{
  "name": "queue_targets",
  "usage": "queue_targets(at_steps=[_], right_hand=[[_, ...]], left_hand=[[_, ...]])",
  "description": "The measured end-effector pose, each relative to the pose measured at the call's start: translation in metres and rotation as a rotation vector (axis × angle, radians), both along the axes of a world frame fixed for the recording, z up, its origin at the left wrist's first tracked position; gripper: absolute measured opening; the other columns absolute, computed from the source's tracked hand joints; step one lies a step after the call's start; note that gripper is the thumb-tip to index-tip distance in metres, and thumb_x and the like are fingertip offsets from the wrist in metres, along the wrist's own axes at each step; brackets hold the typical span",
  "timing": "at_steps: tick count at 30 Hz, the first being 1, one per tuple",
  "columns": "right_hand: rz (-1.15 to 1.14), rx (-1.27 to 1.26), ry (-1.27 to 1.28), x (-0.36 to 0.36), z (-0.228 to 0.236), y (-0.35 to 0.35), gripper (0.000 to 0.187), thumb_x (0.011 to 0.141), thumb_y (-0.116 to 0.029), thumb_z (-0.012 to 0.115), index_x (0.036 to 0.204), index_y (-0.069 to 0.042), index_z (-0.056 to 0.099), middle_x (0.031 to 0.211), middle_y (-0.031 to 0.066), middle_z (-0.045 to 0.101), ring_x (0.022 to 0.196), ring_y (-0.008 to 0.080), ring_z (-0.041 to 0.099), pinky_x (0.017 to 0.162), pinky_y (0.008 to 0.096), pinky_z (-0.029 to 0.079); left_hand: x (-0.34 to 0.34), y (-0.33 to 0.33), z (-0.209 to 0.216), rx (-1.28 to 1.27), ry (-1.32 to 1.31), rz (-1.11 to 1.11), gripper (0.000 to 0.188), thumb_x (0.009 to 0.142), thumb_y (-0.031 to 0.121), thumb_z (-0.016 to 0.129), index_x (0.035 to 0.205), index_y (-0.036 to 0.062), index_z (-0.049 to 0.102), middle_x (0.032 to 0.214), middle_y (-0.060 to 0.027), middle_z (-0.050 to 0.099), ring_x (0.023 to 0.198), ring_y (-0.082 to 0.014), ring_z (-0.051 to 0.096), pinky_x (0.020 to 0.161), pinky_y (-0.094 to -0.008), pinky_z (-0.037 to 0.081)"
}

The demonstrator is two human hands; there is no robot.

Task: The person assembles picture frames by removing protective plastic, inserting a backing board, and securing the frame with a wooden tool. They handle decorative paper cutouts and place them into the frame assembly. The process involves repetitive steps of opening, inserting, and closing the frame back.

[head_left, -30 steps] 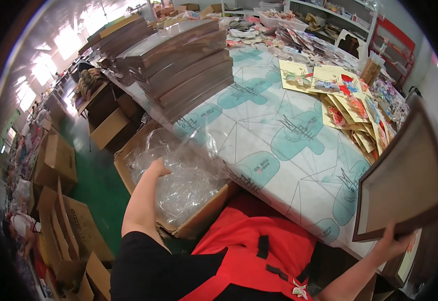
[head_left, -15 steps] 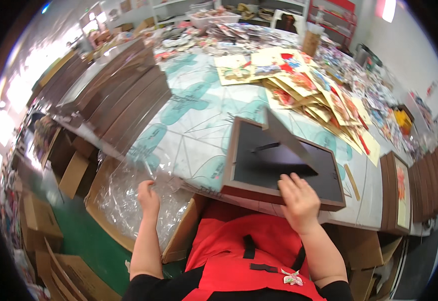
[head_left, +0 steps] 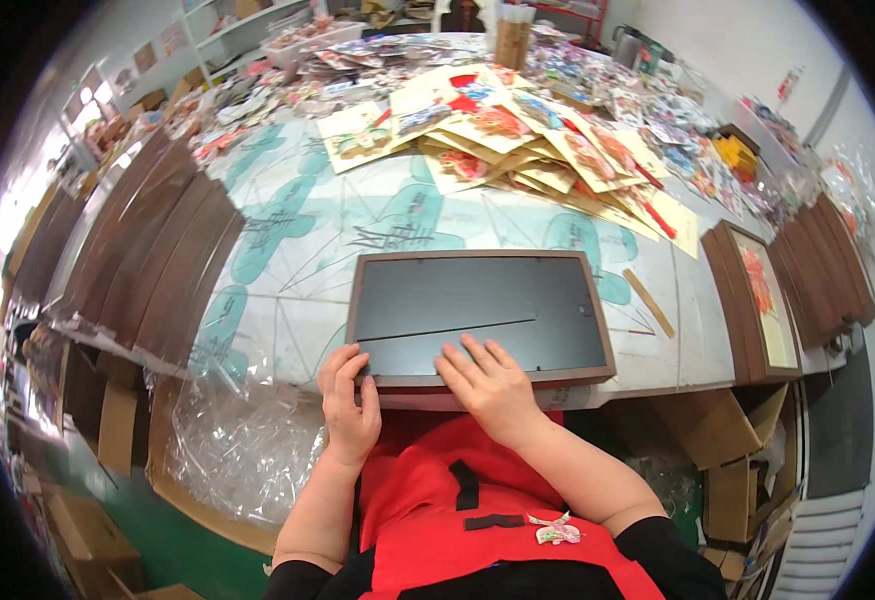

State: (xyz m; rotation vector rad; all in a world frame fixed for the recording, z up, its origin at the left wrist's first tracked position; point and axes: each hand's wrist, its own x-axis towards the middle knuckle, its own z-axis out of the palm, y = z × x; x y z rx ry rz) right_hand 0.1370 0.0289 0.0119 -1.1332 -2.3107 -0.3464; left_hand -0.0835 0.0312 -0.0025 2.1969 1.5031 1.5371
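A brown picture frame (head_left: pixel 467 256) lies face down on the table at its near edge, straight in front of me. Its dark backing panel (head_left: pixel 447 292) faces up, with the stand flap folded flat, a thin slanting line marking its edge. At the near left corner, my left hand (head_left: pixel 349 408) is closed around the frame's rim, thumb on the near side. My right hand (head_left: pixel 494 393) rests with outstretched fingers on the panel's near part, holding nothing. A thin wooden strip (head_left: pixel 649 303) lies on the table just right of the frame.
Cream sheets with colourful pictures (head_left: pixel 497 130) are piled beyond the frame. Stacks of brown frames stand at the left (head_left: pixel 147 260) and right (head_left: pixel 747 300). Below the table edge on the left, a cardboard box holds clear plastic film (head_left: pixel 242 455). Small coloured pieces cover the far table.
The stand flap, raised before, now lies flat. The frame has been turned level and set squarely on the table. My left hand came from above the plastic film to the frame's corner.
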Motion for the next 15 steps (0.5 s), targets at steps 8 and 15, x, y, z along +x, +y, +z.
queue_targets(at_steps=[8, 15], right_hand=[[-0.290, -0.021, 0.638, 0.123, 0.004, 0.004, 0.019, 0.080, 0.000, 0.058, 0.099, -0.001, 0.061, 0.089, 0.0156, 0.064, 0.078, 0.0352, 0.061, 0.070, 0.0417, 0.049], [-0.930, -0.146, 0.297, 0.260, -0.035, 0.027, 0.016, 0.083, -0.010, 0.060, 0.096, -0.001, 0.062, 0.092, 0.0151, 0.062, 0.091, 0.0348, 0.057, 0.077, 0.0445, 0.047]], left_hand=[[0.016, 0.008, 0.003, -0.035, 0.145, -0.076, 0.032, 0.075, -0.008, 0.056, 0.106, 0.0005, 0.059, 0.110, -0.0153, 0.062, 0.099, -0.0324, 0.058, 0.091, -0.0402, 0.042], [0.022, 0.011, 0.004, 0.012, 0.227, -0.045, 0.027, 0.075, -0.006, 0.057, 0.100, 0.0029, 0.062, 0.103, -0.0102, 0.065, 0.094, -0.0279, 0.061, 0.085, -0.0375, 0.044]])
